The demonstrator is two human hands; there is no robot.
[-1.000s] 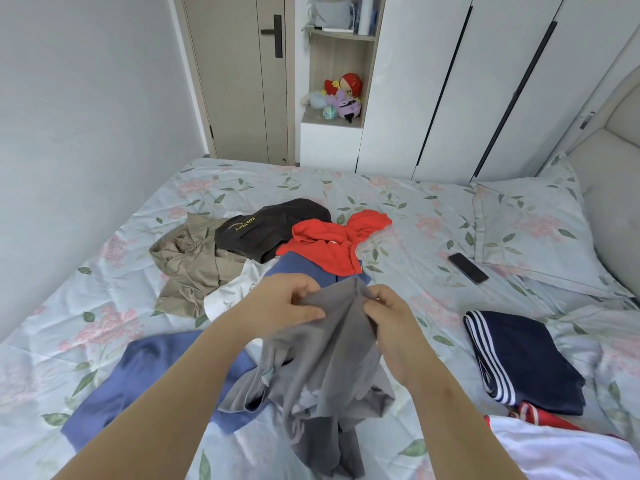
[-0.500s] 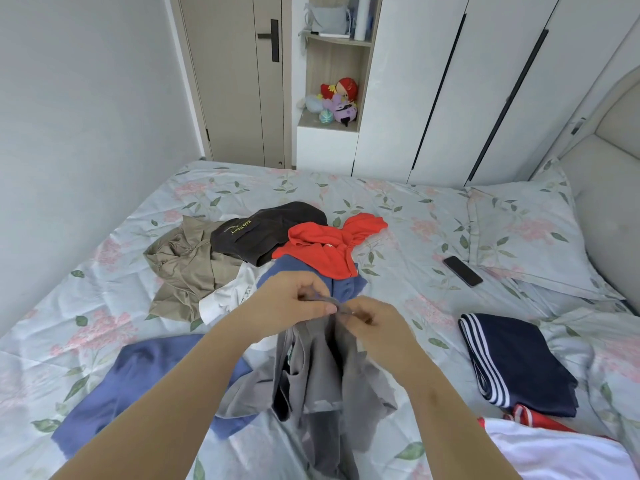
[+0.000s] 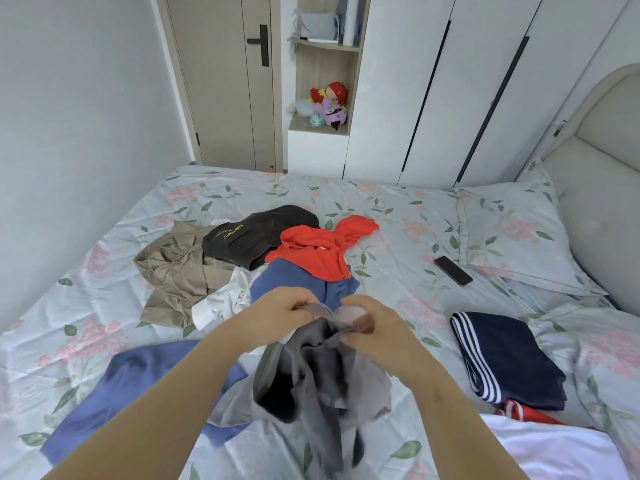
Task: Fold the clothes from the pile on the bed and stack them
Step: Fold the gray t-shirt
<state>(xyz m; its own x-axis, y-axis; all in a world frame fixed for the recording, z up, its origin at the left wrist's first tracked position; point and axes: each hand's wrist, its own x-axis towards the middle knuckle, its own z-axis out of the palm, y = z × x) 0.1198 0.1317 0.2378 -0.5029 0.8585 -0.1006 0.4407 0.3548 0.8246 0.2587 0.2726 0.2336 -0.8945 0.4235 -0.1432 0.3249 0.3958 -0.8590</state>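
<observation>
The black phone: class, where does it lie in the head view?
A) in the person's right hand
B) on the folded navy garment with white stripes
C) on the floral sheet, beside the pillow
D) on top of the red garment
C: the black phone lies flat on the floral sheet, close to the near edge of the pillow, and no garment touches it.

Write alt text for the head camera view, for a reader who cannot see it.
The left hand and right hand pinch the top edge of a crumpled grey garment above a floral-sheeted bed. Behind it lies an unfolded pile of clothes; to the right, a folded navy garment, a phone and a pillow.
</observation>
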